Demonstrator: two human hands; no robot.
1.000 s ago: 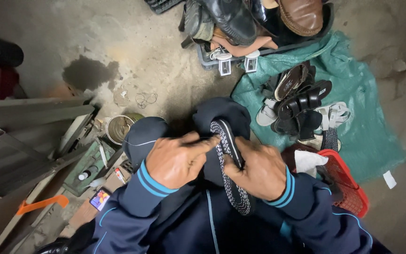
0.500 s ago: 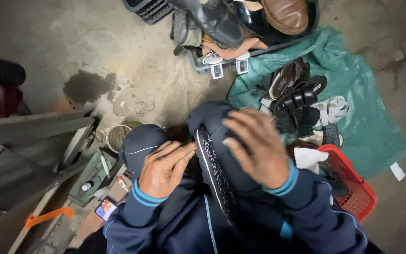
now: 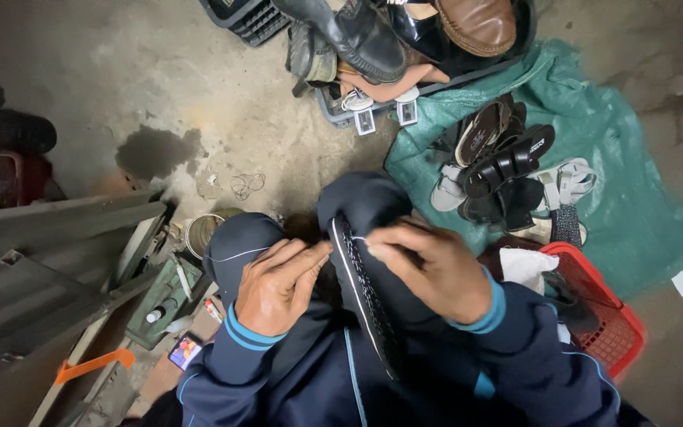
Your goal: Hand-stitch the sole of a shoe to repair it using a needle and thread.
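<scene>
Head view, looking straight down at someone's lap. A dark sole point(image 3: 361, 289) stands on edge between the knees, running from the far knee back toward the body. The left hand point(image 3: 278, 286) braces it from the left, fingers pressed together and laid flat against the sole's side near its far end. The right hand point(image 3: 428, 269) sits on the right side of it, thumb and forefinger pinched on what looks like a pale thread point(image 3: 357, 239) right at the sole's top edge. Can't make out a needle or awl, too small and blurry.

To the right on the floor there's a green tarp point(image 3: 634, 221) with a heap of sandals point(image 3: 507, 170), and a red basket point(image 3: 606, 316) just beside the right sleeve. Far side has a crate of shoes point(image 3: 405, 39). To the left are a tin point(image 3: 199, 233) and some small tools on a board.

What could go wrong, I reckon: the sole is only wedged between knees and one flat hand, so a hard tug on the thread could twist it out of line or snap the thread. And if there is a sharp tool in that pinch, the left fingers are right next to where it comes through.
</scene>
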